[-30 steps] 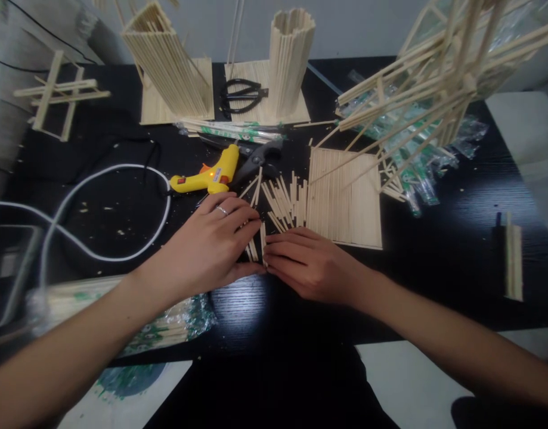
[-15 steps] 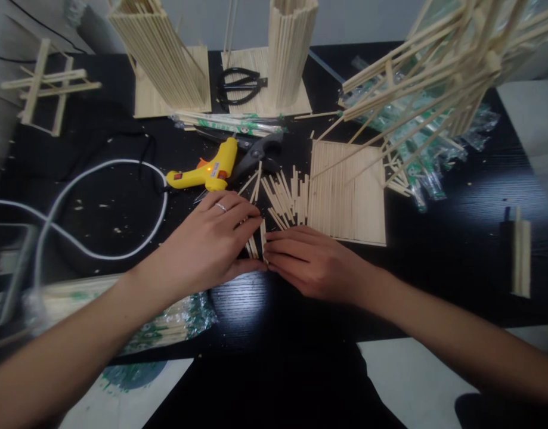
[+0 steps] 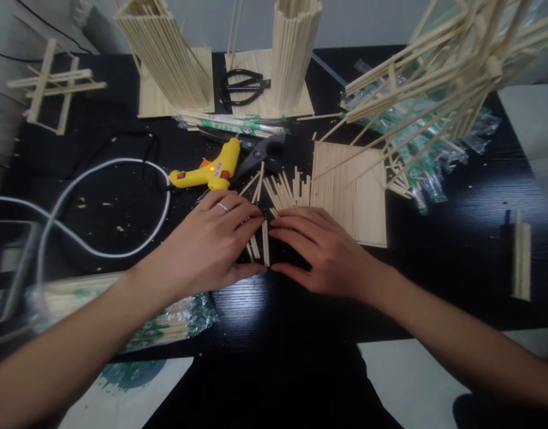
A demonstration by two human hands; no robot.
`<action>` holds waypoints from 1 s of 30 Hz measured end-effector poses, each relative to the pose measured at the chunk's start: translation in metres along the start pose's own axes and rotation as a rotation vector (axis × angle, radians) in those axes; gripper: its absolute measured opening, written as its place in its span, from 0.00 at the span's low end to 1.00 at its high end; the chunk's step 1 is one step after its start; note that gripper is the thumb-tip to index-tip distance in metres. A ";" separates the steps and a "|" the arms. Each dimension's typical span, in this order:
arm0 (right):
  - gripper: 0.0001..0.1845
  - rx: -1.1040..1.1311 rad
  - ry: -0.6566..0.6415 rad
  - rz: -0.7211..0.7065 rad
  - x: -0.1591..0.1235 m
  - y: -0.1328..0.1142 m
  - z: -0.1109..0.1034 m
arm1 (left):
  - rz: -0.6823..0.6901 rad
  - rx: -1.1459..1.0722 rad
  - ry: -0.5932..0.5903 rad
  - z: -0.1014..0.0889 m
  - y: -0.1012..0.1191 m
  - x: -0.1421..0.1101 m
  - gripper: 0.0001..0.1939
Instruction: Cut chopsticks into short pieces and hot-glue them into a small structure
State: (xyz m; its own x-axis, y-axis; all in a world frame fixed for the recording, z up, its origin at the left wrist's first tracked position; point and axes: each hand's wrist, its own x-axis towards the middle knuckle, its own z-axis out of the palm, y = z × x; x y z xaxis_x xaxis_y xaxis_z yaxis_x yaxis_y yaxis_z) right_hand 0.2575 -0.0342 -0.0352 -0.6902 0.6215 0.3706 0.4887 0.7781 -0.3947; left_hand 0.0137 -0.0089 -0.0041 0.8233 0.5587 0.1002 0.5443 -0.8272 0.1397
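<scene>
Right hand (image 3: 316, 250) has spread since earlier frame, released, at near-left corner of stick panel (image 3: 347, 205) | short sticks (image 3: 266, 244) left of panel | left hand (image 3: 224, 241) curled beside them; grip I can't tell

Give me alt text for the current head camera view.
A left hand and right hand flank short wooden sticks on a black table. Beyond them are a yellow glue gun, a flat stick panel and two stick towers.
</scene>
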 end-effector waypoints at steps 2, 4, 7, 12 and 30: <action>0.23 0.014 -0.019 0.015 0.000 0.000 0.002 | -0.004 0.000 -0.005 0.000 0.000 0.000 0.32; 0.25 0.030 -0.037 0.030 0.000 -0.001 0.003 | -0.006 -0.003 0.001 -0.001 0.000 0.001 0.31; 0.25 0.044 -0.047 0.052 0.000 -0.001 0.005 | -0.011 -0.014 0.009 -0.001 0.000 0.001 0.30; 0.25 0.037 -0.055 0.081 0.001 -0.003 0.002 | -0.020 -0.012 0.003 -0.001 0.000 0.000 0.31; 0.26 0.099 -0.070 0.089 0.002 0.000 0.003 | -0.031 0.010 0.011 -0.002 0.002 0.001 0.28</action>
State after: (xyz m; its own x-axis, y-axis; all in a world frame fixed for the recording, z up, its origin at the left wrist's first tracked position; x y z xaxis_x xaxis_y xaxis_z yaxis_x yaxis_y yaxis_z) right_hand 0.2548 -0.0333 -0.0375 -0.6836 0.6773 0.2719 0.4970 0.7048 -0.5062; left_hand 0.0150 -0.0101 -0.0017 0.8039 0.5850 0.1070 0.5715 -0.8097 0.1332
